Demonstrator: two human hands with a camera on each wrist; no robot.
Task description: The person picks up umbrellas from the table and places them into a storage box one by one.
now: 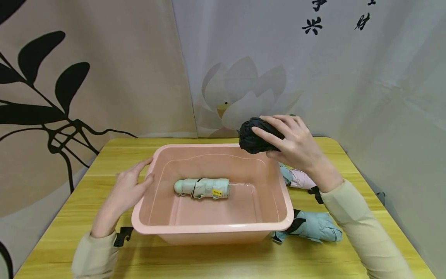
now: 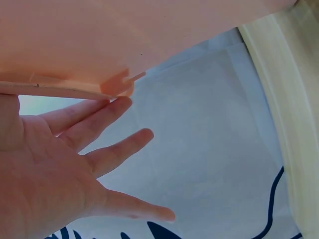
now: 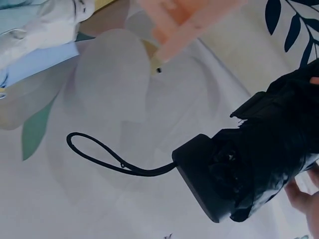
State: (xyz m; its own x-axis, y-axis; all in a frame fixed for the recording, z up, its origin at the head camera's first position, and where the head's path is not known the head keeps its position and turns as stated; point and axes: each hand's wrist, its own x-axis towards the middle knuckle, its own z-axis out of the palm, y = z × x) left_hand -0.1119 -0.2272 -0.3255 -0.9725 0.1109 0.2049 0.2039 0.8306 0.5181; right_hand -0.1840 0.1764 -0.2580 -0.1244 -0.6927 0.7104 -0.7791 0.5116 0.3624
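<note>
"What's nearest?"
"A blue umbrella (image 1: 318,226) on the table (image 1: 195,261), just beside the near right corner of the pink tub (image 1: 216,229)."
"And the left hand (image 1: 128,190)?"
"Fingers spread, touching the tub's left rim."
"Anything inside?"
"A pale green umbrella (image 1: 203,188), lying left of the middle on the tub's floor."
"Where's the black umbrella (image 1: 255,136)?"
"Farthest back, raised above the tub's far right corner. The right hand (image 1: 294,144) grips it, thumb beneath, fingers over the top; its left end sticks out past the fingertips."
</note>
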